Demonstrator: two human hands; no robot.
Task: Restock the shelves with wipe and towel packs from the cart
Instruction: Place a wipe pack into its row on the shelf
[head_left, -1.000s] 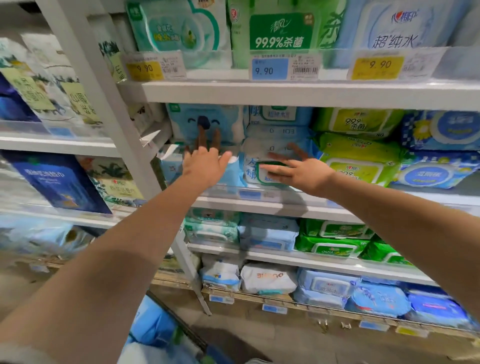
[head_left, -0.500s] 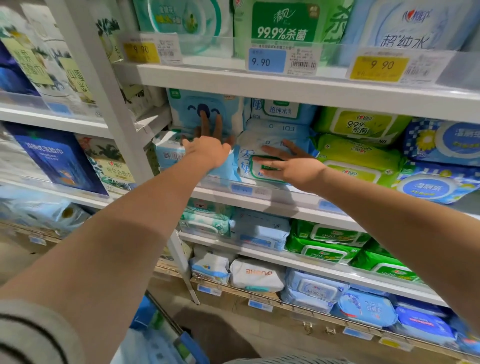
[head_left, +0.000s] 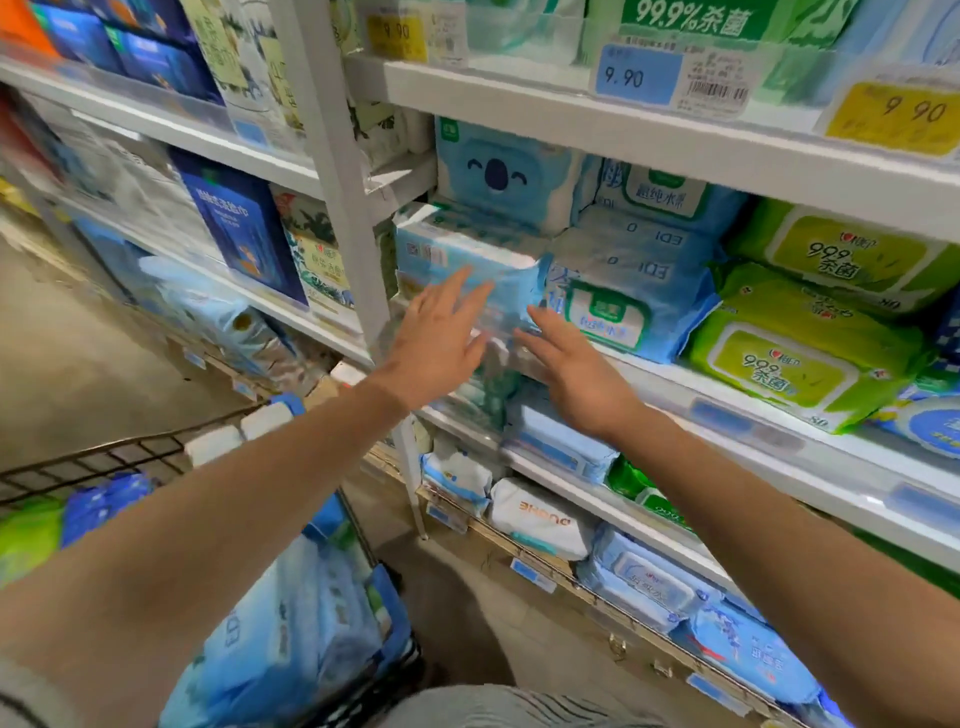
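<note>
Both hands reach toward the middle shelf, and we see neither grip closed on anything: the left hand has its fingers straight and slightly spread, while the right hand has its fingers straight and close together. The left fingertips lie over the front of a pale blue wipe pack that sits at the left end of this shelf, just beside the white upright post. Blur keeps us from telling whether they touch it. The right fingertips point at the same pack's lower right corner. Behind it stands a koala-face pack. To its right lies a blue pack with a green-and-white lid, then green packs. At lower left we find the wire cart, with more pale blue packs in it.
</note>
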